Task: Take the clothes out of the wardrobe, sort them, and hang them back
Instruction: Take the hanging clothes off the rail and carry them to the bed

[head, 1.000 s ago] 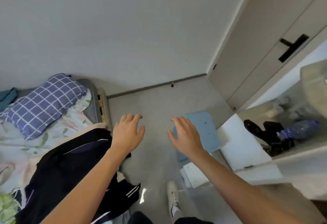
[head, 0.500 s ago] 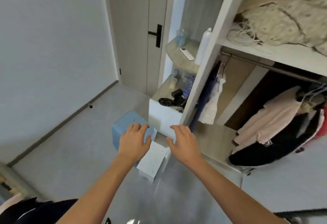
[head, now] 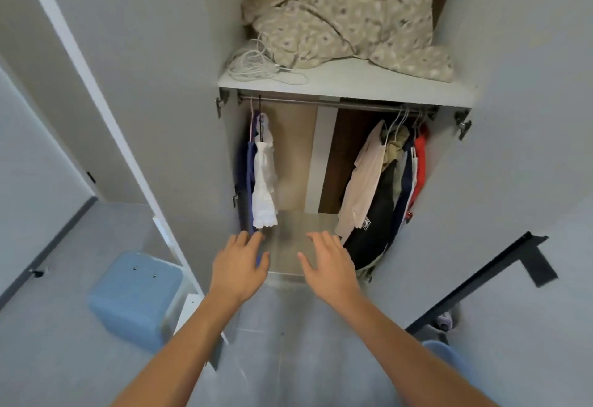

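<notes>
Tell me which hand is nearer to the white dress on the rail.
The left hand is nearer, just below the hem of the white dress. The right hand is further off, lower and to the right.

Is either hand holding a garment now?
No, the left hand and right hand are both open and empty before the wardrobe.

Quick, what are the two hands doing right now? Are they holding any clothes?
Left hand: open, fingers spread, holding nothing.
Right hand: open, fingers spread, holding nothing.
</notes>
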`<state>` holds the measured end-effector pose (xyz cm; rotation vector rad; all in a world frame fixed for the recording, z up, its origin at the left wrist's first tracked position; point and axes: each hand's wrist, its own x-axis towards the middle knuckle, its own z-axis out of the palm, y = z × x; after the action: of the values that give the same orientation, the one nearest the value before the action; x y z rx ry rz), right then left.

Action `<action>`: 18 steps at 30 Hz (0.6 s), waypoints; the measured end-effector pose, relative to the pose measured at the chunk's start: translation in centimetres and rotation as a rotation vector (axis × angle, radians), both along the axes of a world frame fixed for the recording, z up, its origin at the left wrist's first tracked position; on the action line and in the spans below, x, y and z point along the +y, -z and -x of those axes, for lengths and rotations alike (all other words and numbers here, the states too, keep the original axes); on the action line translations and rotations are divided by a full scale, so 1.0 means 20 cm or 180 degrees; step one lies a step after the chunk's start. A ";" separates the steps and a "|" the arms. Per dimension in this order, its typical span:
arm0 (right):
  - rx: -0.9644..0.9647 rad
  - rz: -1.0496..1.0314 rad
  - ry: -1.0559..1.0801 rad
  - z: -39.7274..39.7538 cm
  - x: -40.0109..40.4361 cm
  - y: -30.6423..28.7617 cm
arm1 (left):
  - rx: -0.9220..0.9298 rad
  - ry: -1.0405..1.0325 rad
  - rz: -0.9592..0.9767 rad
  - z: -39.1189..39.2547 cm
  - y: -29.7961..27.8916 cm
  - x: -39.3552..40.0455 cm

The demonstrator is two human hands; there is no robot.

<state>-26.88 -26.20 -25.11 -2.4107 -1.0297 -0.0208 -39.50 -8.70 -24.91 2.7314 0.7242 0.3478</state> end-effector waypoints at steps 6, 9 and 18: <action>0.0000 0.0020 0.0189 -0.36 -0.22 0.00 | 0.0168 0.0135 -0.0010 -0.37 -0.01 -0.17; 0.0048 0.0028 0.0290 -0.50 -0.28 0.02 | 0.0319 0.0186 -0.0054 -0.49 0.01 -0.20; 0.0137 0.0206 0.0833 -0.99 -0.32 0.12 | 0.0565 0.0487 0.0220 -1.06 0.17 -0.11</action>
<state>-7.14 -32.67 -27.42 -2.5773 -0.7002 -0.0270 -18.31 -10.86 -28.41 2.7540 0.5539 0.0455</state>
